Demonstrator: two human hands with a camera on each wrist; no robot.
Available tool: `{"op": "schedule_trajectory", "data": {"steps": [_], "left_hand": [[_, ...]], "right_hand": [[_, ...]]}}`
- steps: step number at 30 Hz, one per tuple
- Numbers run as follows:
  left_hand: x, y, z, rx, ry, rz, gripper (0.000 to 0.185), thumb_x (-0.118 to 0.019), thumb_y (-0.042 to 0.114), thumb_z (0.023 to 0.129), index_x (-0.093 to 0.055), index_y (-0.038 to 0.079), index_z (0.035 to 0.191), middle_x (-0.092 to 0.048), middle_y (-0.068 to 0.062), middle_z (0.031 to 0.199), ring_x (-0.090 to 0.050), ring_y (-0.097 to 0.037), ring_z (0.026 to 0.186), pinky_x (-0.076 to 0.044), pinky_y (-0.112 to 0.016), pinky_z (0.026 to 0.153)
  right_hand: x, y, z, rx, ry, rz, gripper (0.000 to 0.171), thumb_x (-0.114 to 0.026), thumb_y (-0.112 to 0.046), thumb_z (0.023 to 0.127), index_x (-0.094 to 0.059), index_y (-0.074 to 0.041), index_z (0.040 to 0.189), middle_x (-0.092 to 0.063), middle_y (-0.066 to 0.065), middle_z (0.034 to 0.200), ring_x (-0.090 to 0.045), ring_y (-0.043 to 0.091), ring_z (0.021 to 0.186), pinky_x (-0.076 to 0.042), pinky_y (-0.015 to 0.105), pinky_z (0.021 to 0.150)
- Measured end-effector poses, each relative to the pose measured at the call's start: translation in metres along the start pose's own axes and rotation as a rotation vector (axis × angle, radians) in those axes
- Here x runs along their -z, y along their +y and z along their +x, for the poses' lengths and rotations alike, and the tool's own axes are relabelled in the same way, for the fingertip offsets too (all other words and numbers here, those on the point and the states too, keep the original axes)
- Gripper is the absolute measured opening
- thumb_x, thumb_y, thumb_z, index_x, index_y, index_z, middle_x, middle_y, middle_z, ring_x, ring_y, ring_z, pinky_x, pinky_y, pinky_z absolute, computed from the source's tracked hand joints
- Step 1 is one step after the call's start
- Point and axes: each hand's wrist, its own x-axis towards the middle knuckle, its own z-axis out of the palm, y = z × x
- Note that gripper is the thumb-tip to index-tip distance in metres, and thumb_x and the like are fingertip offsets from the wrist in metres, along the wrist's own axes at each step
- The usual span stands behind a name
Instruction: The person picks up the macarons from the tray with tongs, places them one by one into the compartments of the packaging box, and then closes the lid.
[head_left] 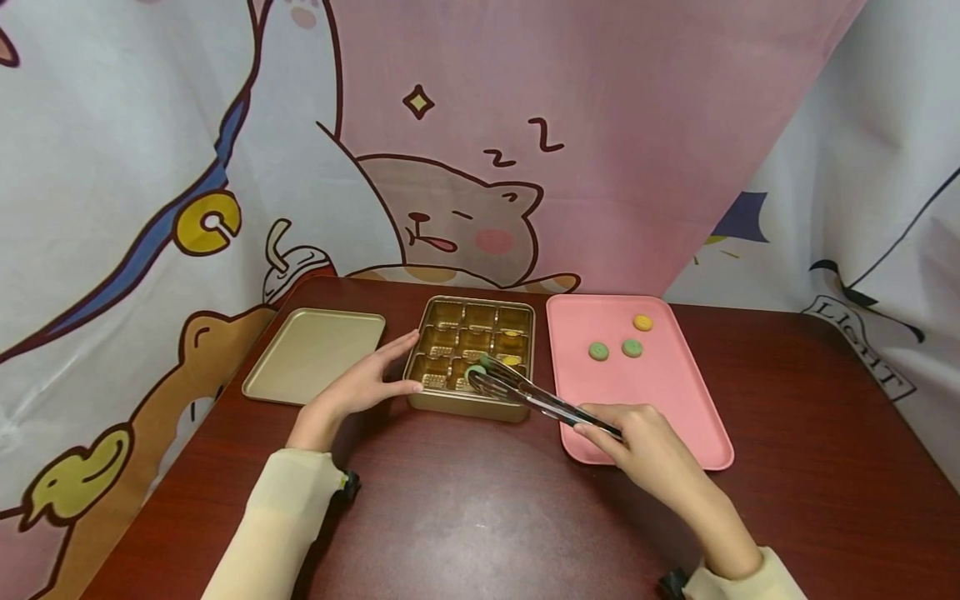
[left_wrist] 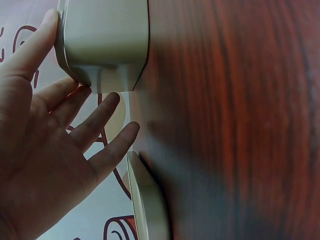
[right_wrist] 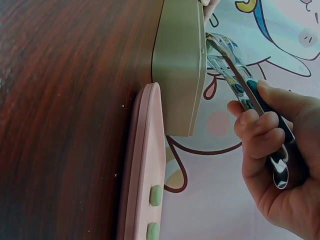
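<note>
My right hand (head_left: 648,446) grips a pair of metal tongs (head_left: 551,403) with dark handles. The tongs' tips reach over the front row of a gold tin (head_left: 468,405) fitted with a divided insert, with a small round green piece (head_left: 476,372) at them. Whether that piece touches the insert is hard to tell. Yellow pieces (head_left: 512,361) lie in right-column compartments. My left hand (head_left: 360,385) touches the tin's left side, thumb at the near corner, fingers extended; in the left wrist view the lower fingers (left_wrist: 117,145) stand free of it.
A pink tray (head_left: 667,408) stands right of the tin, bearing two green pieces (head_left: 632,348) and one yellow piece (head_left: 642,322). Left of the tin lies a flat gold lid (head_left: 315,354). A printed cloth (head_left: 615,150) hangs behind the brown table (head_left: 450,508).
</note>
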Motion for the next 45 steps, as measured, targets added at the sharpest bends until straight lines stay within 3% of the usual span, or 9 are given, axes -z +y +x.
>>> {"op": "schedule_trajectory", "data": {"steps": [19, 28, 39, 45], "left_hand": [[0.000, 0.001, -0.001, -0.005, -0.002, -0.005, 0.087, -0.075, 0.029, 0.090, -0.026, 0.007, 0.158, -0.021, -0.014, 0.167, -0.019, -0.035, 0.154, -0.020, -0.058, 0.121], [0.000, 0.001, 0.000, -0.009, -0.001, -0.011, 0.086, -0.075, 0.028, 0.090, -0.027, 0.007, 0.158, -0.021, -0.013, 0.167, -0.018, -0.034, 0.154, -0.020, -0.058, 0.122], [0.001, 0.001, -0.001, -0.003, -0.007, -0.010, 0.087, -0.074, 0.030, 0.090, -0.025, 0.009, 0.159, -0.020, -0.014, 0.167, -0.018, -0.036, 0.154, -0.020, -0.059, 0.121], [0.001, 0.001, -0.001, -0.005, -0.010, -0.008, 0.087, -0.074, 0.030, 0.090, -0.025, 0.009, 0.159, -0.019, -0.013, 0.167, -0.018, -0.035, 0.154, -0.020, -0.059, 0.121]], "right_hand": [[0.003, 0.003, -0.002, -0.004, 0.025, -0.003, 0.008, -0.070, -0.030, 0.093, -0.076, -0.030, 0.098, -0.071, -0.021, 0.089, -0.053, -0.004, 0.071, -0.050, 0.023, 0.067], [0.009, 0.007, -0.003, -0.039, 0.015, -0.016, 0.009, -0.070, -0.030, 0.094, -0.076, -0.025, 0.098, -0.068, -0.017, 0.079, -0.051, -0.001, 0.068, -0.044, 0.020, 0.063], [0.018, 0.010, -0.006, -0.058, 0.051, -0.040, 0.021, -0.072, -0.028, 0.092, -0.079, -0.017, 0.109, -0.077, -0.006, 0.099, -0.062, 0.001, 0.080, -0.053, 0.028, 0.070], [0.023, 0.014, -0.007, -0.082, 0.066, -0.023, 0.026, -0.072, -0.028, 0.092, -0.077, -0.013, 0.113, -0.078, -0.001, 0.102, -0.059, 0.002, 0.077, -0.048, 0.023, 0.066]]}}
